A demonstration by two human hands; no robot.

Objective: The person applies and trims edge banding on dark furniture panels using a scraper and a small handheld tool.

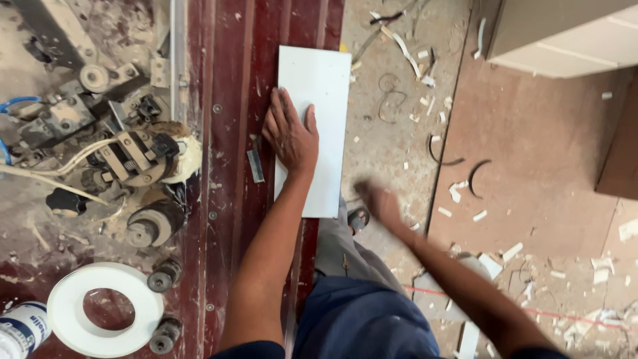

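The left hand (290,136) lies flat on a white board (315,126), palm down, fingers spread and pointing away from the person; it presses on the board and grips nothing. The white board is a long flat piece; it lies on the dark red bench (232,100), with its right part sticking out past the bench edge, over the floor (531,159).

The right hand (380,201) is off to the right of the board, near its lower corner, in the air above the floor; it is blurry, so I cannot tell if it is open or closed, and I cannot see anything in it.

Just left of the left hand, a small grey metal piece (255,166) lies on the bench. Further left sits a dusty machine (126,146) with rollers, wires and a blue hose. At the lower left, a roll of white edge tape (105,309) lies flat, and a white bottle (20,329) is just beside it.

The floor is dusty, with many little white scraps (458,191) and curly strips on it. A pale cabinet (565,33) stands at the top right, well apart from the hands.
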